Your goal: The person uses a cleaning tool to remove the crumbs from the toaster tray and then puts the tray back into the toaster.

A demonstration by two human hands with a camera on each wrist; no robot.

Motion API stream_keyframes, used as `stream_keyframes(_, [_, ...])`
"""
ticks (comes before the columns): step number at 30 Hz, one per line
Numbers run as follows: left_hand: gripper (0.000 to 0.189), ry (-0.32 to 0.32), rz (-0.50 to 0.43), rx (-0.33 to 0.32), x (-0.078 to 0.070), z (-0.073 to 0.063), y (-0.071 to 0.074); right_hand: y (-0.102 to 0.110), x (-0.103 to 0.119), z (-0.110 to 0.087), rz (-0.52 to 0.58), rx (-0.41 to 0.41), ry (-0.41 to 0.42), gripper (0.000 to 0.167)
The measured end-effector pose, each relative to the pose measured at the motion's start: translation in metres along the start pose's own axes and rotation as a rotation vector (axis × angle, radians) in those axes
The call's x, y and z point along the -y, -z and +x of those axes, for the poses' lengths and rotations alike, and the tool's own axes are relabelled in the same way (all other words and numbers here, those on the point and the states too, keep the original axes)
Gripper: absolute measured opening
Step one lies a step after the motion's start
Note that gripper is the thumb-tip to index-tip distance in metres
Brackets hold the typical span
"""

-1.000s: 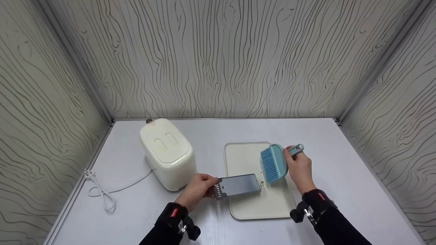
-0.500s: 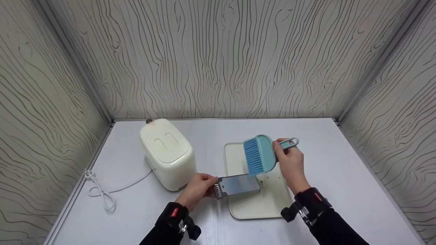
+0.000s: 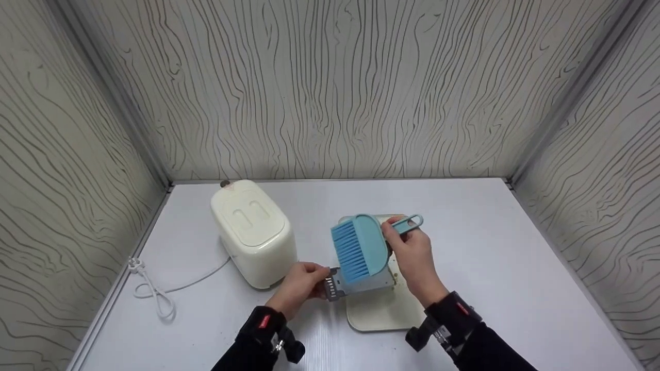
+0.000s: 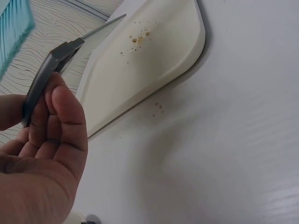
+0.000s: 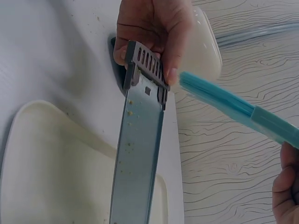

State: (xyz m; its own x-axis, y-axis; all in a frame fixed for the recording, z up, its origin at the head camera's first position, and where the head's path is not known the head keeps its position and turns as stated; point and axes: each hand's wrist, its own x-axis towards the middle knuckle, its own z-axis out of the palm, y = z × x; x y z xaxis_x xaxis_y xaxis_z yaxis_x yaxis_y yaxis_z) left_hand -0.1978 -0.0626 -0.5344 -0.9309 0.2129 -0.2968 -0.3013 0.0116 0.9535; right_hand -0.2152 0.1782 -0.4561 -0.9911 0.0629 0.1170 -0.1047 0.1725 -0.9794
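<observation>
Crumb tray (image 3: 361, 281) pinched at its slotted end by left hand (image 3: 299, 286), held flat over the cream board (image 3: 381, 312). Right hand (image 3: 410, 252), at the tray's 1 o'clock, fingers curled round the blue brush (image 3: 361, 250) handle, bristles over the tray.

Toaster (image 3: 253, 232): stands on the table (image 3: 515, 268), left of centre, towards the back wall.
Cord (image 3: 154, 288): lies on the table left of the toaster, running to its base.
Tray (image 3: 381, 309): lies flat on the table right of the toaster, apart from it.
Crumb tray (image 3: 361, 282): held over the tray's left edge, between toaster and tray, its grip end pointing left.
Left hand (image 3: 300, 285): at the crumb tray's left end, just in front of the toaster.
Brush (image 3: 361, 250): above the crumb tray, bristles pointing left, handle pointing right and back.
Right hand (image 3: 412, 257): on the brush handle, over the tray.
Crumbs (image 4: 140, 38): lie on the tray; a few on the table beside its corner.
</observation>
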Motion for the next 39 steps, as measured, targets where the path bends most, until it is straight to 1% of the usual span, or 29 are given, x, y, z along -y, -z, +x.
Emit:
stream_keyframes(7, [0.026,-0.01,-0.021,0.005,-0.001,0.0,-0.002,-0.009,-0.002,-0.006,0.015,0.016,-0.037,0.027])
stream_keyframes(14, [0.025,0.004,-0.014,0.002,-0.002,0.0,-0.002,-0.012,-0.005,-0.009,0.0,0.02,-0.069,0.025])
stream_keyframes(19, [0.025,0.007,-0.005,0.0,-0.003,-0.002,-0.003,-0.012,-0.009,-0.007,-0.024,0.019,-0.072,0.026])
stream_keyframes(26, [0.024,-0.018,-0.015,0.01,-0.002,-0.002,-0.005,-0.012,-0.015,-0.003,-0.039,0.001,-0.08,0.027])
stream_keyframes(33, [0.025,0.004,-0.018,0.021,-0.002,-0.004,-0.004,-0.009,-0.022,-0.001,-0.055,0.005,-0.079,0.029])
stream_keyframes(39, [0.026,0.002,-0.021,0.022,-0.002,-0.005,-0.003,-0.002,-0.028,0.002,-0.098,-0.011,-0.06,0.029])
